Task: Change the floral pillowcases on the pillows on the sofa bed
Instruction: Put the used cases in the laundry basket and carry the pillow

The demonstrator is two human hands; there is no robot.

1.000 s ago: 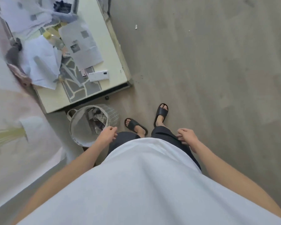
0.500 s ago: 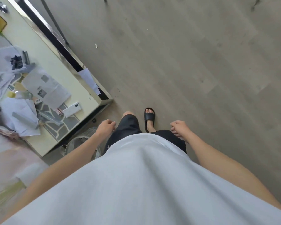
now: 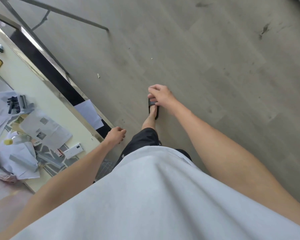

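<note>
No floral pillowcase, pillow or sofa bed lies within the head view; the person is walking over grey plank floor (image 3: 206,58).

Against the frame half a second back, the right hand (image 3: 160,96) has swung forward and higher in the view, now out over the black slide sandal (image 3: 153,108) on the leading foot, where before it hung beside the hip. The left hand (image 3: 115,135) has stayed low by the dark shorts (image 3: 142,141), and the cream table (image 3: 42,94) has slid further left, its corner now just beside that hand.

Both hands carry nothing. The right hand's fingers are loosely curled, touching nothing. The left hand's fingers also look loosely curled, though motion blur softens them, so how far they close is hard to say.

On the table lie scattered papers (image 3: 45,130) and a white power bank (image 3: 74,150). A white shirt (image 3: 154,196) fills the lower view.
</note>
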